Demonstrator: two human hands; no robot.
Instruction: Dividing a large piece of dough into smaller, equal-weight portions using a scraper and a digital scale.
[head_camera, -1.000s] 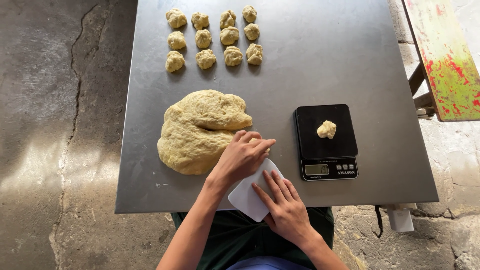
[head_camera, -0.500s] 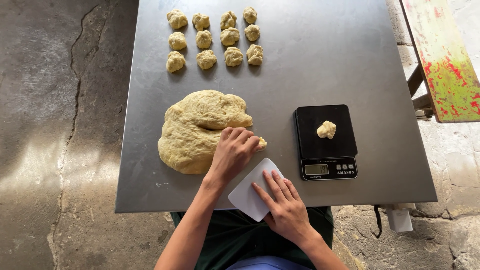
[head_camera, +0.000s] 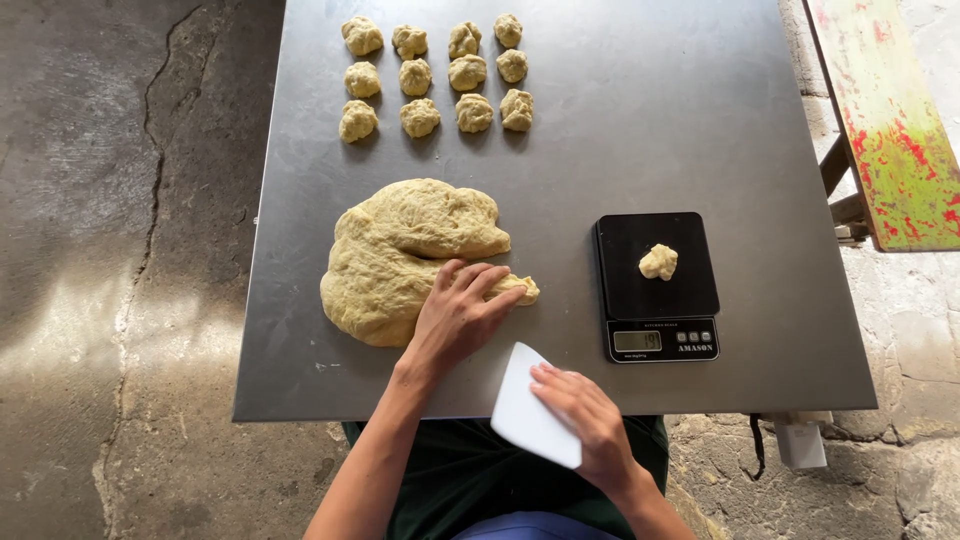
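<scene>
Beside the scale (head_camera: 657, 285), my left hand (head_camera: 455, 320) lay flat, fingers spread on the dough mass (head_camera: 405, 255); right hand (head_camera: 585, 420) gripped the white scraper (head_camera: 525, 410) nearer me.

A steel table (head_camera: 650, 130) fills the centre of the frame. At upper centre sit 12 small dough pieces (head_camera: 438, 75) in 3 rows of 4. Left of centre lies a large dough mass (head_camera: 400, 250), with the left hand (head_camera: 455, 315) pressed flat on its lower right edge. The right hand (head_camera: 590, 420) grips a white scraper (head_camera: 525, 405) at the table's lower edge. At right, a black scale (head_camera: 655, 285) carries 1 dough lump (head_camera: 658, 262).
</scene>
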